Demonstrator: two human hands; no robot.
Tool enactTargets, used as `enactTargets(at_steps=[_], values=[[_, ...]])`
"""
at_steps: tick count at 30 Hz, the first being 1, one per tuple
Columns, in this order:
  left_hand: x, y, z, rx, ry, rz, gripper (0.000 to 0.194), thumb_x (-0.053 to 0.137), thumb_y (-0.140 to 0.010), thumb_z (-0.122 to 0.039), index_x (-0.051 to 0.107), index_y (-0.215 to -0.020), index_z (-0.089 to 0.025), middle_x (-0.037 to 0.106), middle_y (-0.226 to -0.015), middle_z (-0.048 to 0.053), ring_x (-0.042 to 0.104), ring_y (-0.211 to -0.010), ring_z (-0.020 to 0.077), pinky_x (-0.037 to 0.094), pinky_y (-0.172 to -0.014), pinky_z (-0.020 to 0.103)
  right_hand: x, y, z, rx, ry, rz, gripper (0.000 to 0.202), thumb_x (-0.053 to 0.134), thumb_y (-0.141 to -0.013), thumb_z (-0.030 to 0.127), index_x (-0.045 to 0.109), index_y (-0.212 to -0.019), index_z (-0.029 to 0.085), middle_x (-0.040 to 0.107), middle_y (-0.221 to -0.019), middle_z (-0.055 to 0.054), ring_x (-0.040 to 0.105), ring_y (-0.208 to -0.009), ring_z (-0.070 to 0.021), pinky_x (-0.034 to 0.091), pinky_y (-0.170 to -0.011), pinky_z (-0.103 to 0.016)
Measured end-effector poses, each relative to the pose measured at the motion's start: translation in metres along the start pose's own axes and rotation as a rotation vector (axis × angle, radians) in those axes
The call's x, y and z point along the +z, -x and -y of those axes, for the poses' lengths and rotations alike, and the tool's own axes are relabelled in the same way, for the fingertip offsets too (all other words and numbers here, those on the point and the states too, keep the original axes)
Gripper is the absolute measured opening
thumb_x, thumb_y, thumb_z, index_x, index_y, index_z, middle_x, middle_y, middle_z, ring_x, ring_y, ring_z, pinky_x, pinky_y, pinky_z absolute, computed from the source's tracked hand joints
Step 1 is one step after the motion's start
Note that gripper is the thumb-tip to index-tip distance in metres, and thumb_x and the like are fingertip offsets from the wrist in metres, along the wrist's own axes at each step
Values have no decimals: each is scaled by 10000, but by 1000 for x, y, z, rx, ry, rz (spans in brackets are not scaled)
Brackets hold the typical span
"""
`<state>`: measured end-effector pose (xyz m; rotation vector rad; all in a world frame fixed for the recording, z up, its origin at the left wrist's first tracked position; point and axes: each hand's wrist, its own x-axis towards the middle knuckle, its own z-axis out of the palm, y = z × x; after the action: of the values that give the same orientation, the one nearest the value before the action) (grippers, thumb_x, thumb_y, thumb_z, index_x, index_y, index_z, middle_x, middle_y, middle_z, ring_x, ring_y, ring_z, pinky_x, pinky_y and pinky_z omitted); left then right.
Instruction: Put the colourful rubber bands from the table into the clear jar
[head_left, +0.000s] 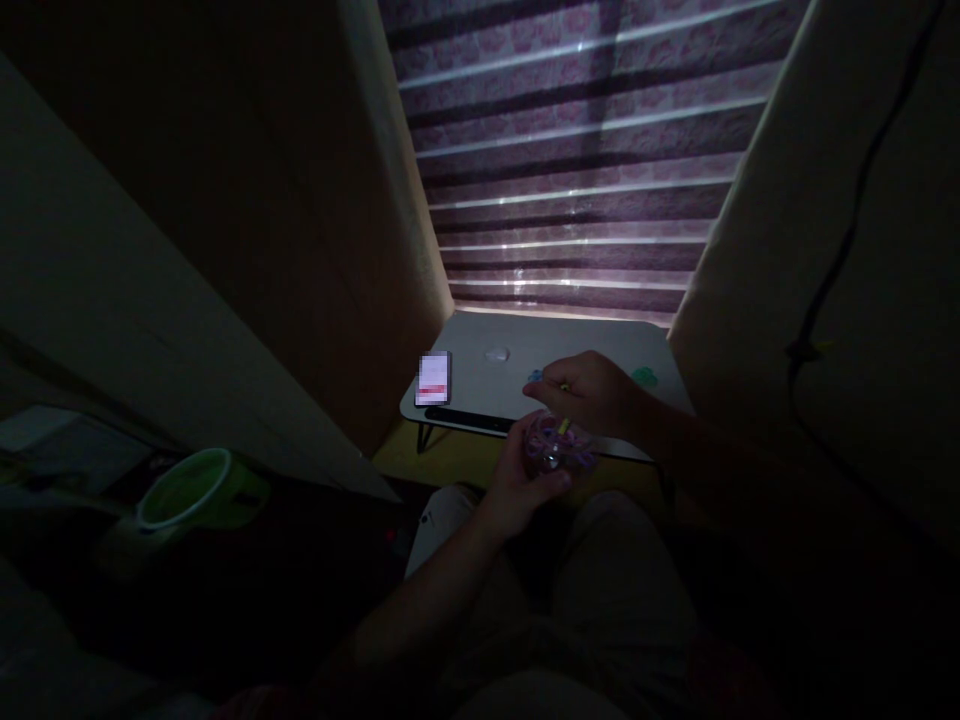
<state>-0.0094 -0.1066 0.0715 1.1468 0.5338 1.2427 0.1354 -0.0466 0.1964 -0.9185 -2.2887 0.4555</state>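
Observation:
My left hand (523,480) is wrapped round a small clear, rounded container (551,458) filled with thin purple and pink loops that look like rubber bands. A yellow strip (564,427) sticks up at the container's top. Just above it, my right hand (589,388) is closed in a pinch. A speck of yellow shows by its fingers, too small to name. On the white folding table (472,335) behind lie a small blue cluster (535,376), partly hidden by my right hand, a green cluster (644,376) and a small whitish piece (496,354).
A phone (433,379) with a lit screen stands at the table's left edge, beside a dark slot (469,418). A green tub (184,490) with a white rim is low on the left. Beyond the table hangs a purple curtain (585,180); a cable (847,220) runs down the right wall.

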Motion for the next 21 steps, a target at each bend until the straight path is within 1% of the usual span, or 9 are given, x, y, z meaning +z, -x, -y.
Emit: enactTargets(at_steps=[3,8,11,15,21], values=[[0,0,-1,12,-11,3,823,890,-641,-395,474,-1332,-230,590,-1305,104,576,-1193,302,439,-1028,455,-2,0,2,8,-35,43,521,492,-954,506,515,-549,179,444,-483,44,405,-490,-76,274,-511,-236],[0,1,-1,10,0,12,830,887,-649,-389,466,-1346,-230,586,-1314,107,573,-1201,304,447,-1023,448,-4,0,5,-27,-80,58,488,473,-958,465,459,-555,191,433,-492,49,397,-503,-79,282,-523,-241],[-1,1,-1,14,10,20,828,885,-654,-390,463,-1350,-237,584,-1314,106,569,-1210,310,447,-1027,459,-4,0,5,-14,-88,79,494,454,-964,472,477,-558,191,436,-489,48,397,-500,-83,288,-524,-247],[1,2,-4,9,6,27,827,885,-655,-392,470,-1354,-233,587,-1309,107,570,-1216,316,441,-1038,467,-5,0,5,16,-83,100,512,445,-961,482,510,-549,185,479,-489,34,420,-488,-82,301,-522,-247],[4,3,-4,15,54,53,819,887,-659,-375,475,-1353,-239,595,-1312,107,576,-1213,312,449,-1034,461,-9,-1,6,7,-83,113,515,434,-976,476,528,-561,186,530,-477,30,467,-468,-81,330,-526,-235]])
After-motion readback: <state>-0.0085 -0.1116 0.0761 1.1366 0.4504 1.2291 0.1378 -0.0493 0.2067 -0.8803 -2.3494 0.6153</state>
